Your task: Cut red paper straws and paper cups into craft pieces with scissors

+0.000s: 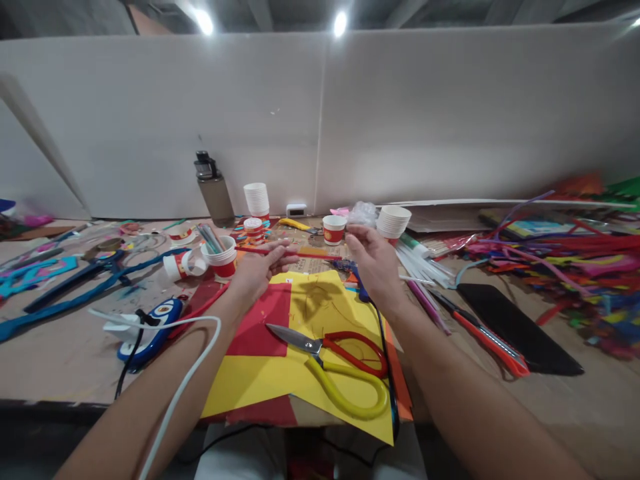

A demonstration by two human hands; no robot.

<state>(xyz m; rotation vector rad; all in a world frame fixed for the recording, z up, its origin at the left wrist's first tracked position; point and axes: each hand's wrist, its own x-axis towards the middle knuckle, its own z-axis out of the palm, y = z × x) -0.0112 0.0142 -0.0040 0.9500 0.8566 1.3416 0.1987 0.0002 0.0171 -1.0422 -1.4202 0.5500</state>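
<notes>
My left hand (261, 268) is closed around a thin red stick (317, 255), which runs level to the right above the table. Its right end stops short of my right hand (373, 263), whose fingers are bent and a little apart, with nothing visible in them. Beside that hand lies a blue glue gun (361, 283), partly hidden, with a black cable. Below the hands, yellow paper (260, 383) and a red sheet (263, 327) lie on the table. Scissors (313, 347) with one red and one yellow handle rest on them.
Paper cups (334, 230) and cup stacks (257, 199) stand at the back near a bottle (215, 193). A utility knife (493, 343), a black phone (520, 327) and colourful strips (565, 260) lie right. A power strip (155, 327) and white cable (187, 373) are left.
</notes>
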